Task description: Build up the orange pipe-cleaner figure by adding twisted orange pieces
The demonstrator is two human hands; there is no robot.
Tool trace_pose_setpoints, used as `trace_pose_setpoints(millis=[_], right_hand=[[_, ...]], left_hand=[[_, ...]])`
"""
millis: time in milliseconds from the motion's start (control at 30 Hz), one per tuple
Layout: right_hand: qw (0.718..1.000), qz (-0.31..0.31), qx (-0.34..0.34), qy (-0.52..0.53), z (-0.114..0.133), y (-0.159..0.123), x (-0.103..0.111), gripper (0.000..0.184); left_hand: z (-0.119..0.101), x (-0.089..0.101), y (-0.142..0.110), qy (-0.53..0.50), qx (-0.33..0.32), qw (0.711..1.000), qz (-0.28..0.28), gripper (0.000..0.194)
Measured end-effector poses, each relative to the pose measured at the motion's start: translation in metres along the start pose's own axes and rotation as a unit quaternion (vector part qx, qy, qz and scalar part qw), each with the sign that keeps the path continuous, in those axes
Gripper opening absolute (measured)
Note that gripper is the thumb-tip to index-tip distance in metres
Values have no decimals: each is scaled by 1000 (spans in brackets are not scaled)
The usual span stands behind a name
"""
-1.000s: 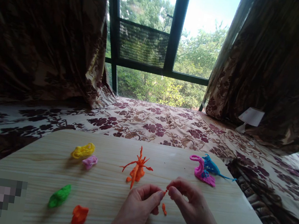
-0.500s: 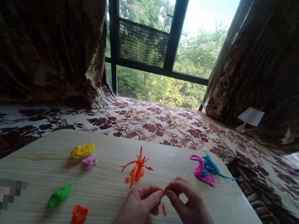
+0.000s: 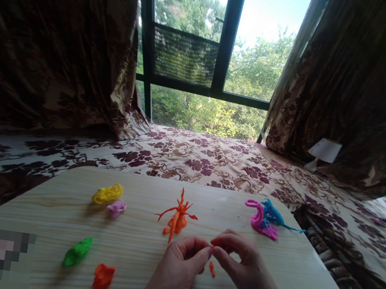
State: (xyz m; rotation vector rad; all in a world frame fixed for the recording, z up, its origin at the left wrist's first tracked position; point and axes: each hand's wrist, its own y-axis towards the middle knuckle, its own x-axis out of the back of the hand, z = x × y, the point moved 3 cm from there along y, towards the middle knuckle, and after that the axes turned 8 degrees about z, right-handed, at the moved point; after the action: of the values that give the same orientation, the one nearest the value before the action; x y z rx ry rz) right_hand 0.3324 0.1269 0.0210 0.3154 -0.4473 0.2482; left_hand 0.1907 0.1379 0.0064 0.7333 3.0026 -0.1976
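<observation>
My left hand [image 3: 181, 262] and my right hand [image 3: 243, 259] meet fingertip to fingertip above the table, both closed in a pinch. Between them shows a tiny bit of orange modelling clay [image 3: 212, 247], mostly hidden by the fingers. Just below the fingertips, a small orange clay strip [image 3: 212, 268] lies on the wood. Behind my left hand stands an orange clay figure [image 3: 178, 219] with several thin branching arms and a thicker base. Left of that hand rests an orange clay lump [image 3: 103, 277].
The pale wooden table [image 3: 140, 261] also carries a green clay lump [image 3: 78, 252], a yellow clay piece [image 3: 108, 193], a pink lump [image 3: 117, 208], a magenta clay swan shape [image 3: 261, 223] and a blue clay figure [image 3: 276, 216]. A white lamp [image 3: 324, 151] stands at back right.
My right fingertips have shifted slightly left, closer against the left ones, covering more of the orange clay. The things on the table have stayed in place.
</observation>
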Motion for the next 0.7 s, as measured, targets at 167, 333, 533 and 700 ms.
trace_pose_setpoints(millis=[167,333,533,700], right_hand=[[1000,-18,10,-16,3,0,3,13],[999,-32,3,-18,5,-2,7,17],[999,-49,-1,24,-1,0,6,18],[999,-41,11,18,0,-1,2,17]], left_hand=[[-1,1,0,-13,2,1000,-6,20],[-1,0,-1,-37,16,999,-19,22],[-3,-2,-3,-46,16,998,-26,24],[-4,-3,-3,-55,3,998,-8,26]])
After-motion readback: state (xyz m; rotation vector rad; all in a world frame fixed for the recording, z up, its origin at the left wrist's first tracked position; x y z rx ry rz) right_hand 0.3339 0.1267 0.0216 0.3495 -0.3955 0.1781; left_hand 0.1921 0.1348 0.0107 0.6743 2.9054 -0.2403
